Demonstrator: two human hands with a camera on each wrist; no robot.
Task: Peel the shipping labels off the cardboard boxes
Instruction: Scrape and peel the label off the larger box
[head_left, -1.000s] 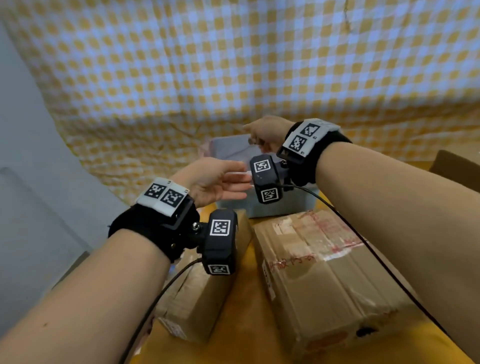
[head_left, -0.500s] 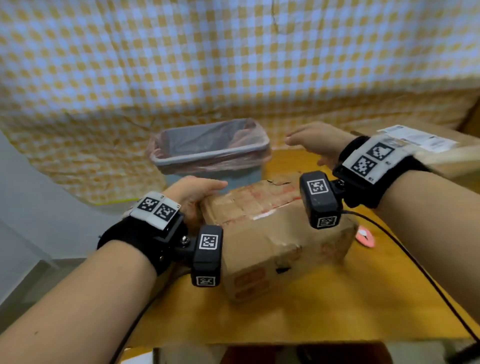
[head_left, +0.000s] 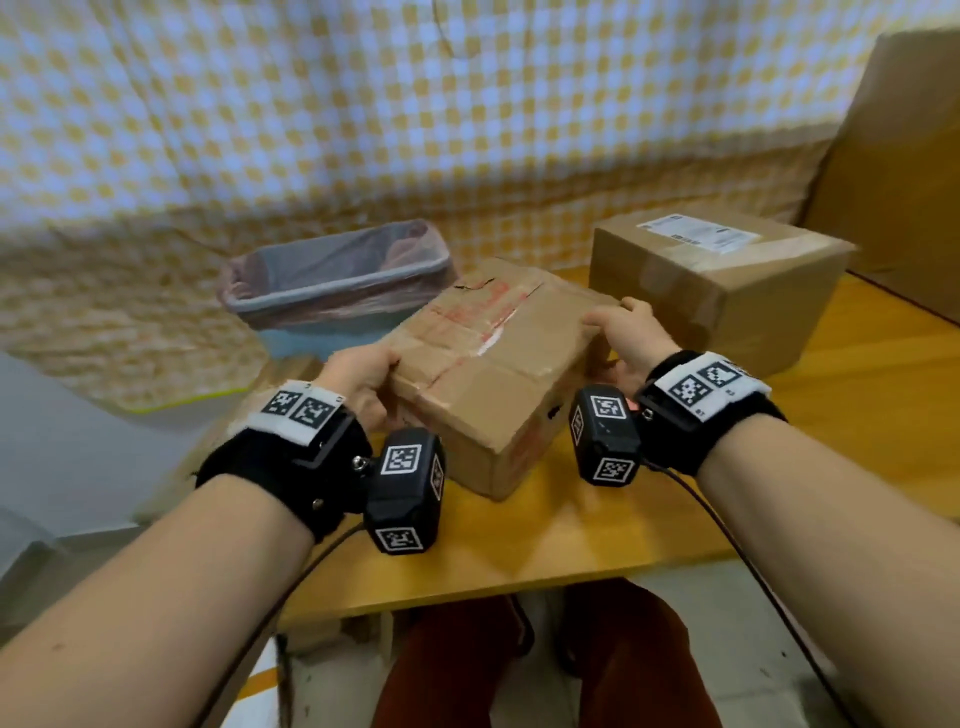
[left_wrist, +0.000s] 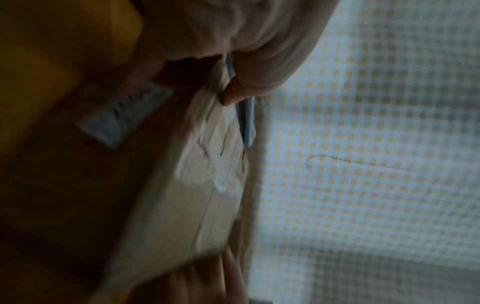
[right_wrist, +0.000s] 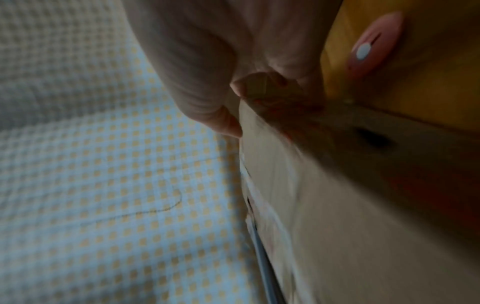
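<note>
- Both hands are on the worn cardboard box now: half a second ago the left hand only rested at its near left corner and the right hand hovered past its far right end, fingers loose.
- The left hand grips the box's left end, thumb on top and fingers curled down the side; the left wrist view shows a fingertip pressed on the top edge.
- The right hand clamps the right end, fingers curled over the top edge and thumb on the side.
- The box sits on the yellow table, turned at an angle, its near corner toward the person; red-printed tape crosses its top.
- A white label shows on the box's shaded side in the left wrist view, blurred.
- A second box with a white shipping label on top stands just behind the right hand.
- The lined bin stands behind the worn box's left end.
- A pink object lies on the table beside the box.
</note>
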